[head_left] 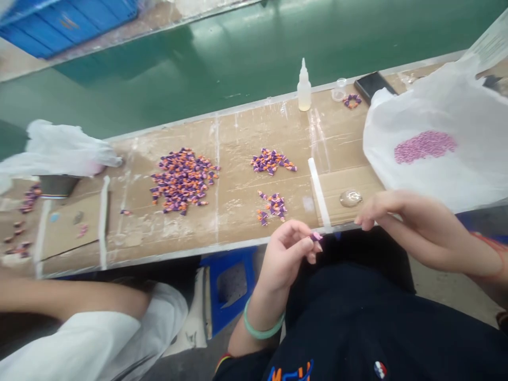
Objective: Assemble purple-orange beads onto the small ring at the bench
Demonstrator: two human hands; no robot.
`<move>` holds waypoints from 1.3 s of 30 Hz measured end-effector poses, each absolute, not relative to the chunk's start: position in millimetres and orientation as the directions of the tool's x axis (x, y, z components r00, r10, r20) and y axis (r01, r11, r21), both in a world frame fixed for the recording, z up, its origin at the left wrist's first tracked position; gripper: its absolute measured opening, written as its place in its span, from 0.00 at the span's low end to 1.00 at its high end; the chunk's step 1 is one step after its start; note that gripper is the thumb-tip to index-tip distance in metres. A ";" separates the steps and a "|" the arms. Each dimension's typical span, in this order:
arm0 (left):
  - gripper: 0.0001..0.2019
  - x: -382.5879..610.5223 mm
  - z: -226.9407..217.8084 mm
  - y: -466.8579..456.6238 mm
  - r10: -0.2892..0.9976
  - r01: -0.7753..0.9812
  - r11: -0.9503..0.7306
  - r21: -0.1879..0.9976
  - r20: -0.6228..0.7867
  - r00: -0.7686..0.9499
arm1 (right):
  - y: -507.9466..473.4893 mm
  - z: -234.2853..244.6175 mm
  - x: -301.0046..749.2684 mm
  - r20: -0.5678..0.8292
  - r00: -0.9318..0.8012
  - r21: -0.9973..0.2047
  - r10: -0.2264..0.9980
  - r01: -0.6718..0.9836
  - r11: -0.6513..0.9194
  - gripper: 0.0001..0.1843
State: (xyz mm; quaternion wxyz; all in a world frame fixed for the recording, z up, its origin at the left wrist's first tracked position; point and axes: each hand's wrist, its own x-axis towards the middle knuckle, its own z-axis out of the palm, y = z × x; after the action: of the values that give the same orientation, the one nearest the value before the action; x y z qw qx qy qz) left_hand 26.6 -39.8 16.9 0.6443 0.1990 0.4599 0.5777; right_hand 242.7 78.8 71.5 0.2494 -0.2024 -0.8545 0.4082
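My left hand point(289, 248) is closed in front of the table edge, pinching a small purple and pink piece point(316, 237) between thumb and fingertips. My right hand point(420, 225) hangs over the table edge with its fingers bent together and pointing left; what its fingertips hold, if anything, is too small to make out. Just beyond those fingertips a clear glossy blob point(351, 198) lies on a cardboard sheet point(333, 182). Past my left hand lies a small group of purple, orange and pink pieces point(273, 205). Pink bits point(426, 146) are spread on a white plastic bag point(384, 124) beyond my right hand.
A dropper bottle point(304, 90), clear cup point(339, 90), ring of pieces point(352, 101) and dark phone point(374, 86) stand along the back edge. More pieces form a big heap point(182, 180) and a smaller one point(272, 161). A co-worker's arm point(75, 299) reaches in at left.
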 end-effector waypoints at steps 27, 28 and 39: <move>0.12 -41.5 -21.5 -21.1 0.618 -0.275 -0.286 0.918 -0.042 -0.785 | 60.2 -40.8 83.5 0.245 -0.787 -0.595 0.566 0.339 0.729 0.56; 0.11 -42.8 -19.4 -36.4 0.566 -0.310 -0.317 0.896 -0.083 -0.820 | 62.1 -40.8 79.2 0.256 -0.790 -0.592 0.558 0.328 0.736 0.56; 0.14 23.1 -50.8 -72.5 0.712 -0.944 0.320 0.084 -0.679 0.181 | 42.3 -39.7 83.5 0.416 -0.808 -0.587 0.418 0.112 0.802 0.06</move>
State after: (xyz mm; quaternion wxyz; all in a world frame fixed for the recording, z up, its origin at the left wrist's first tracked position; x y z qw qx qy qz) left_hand 23.1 -72.5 -50.8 0.7468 -0.1811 0.3201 0.5541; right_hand 83.5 42.3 -39.7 0.2737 -0.1457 -0.9089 0.2789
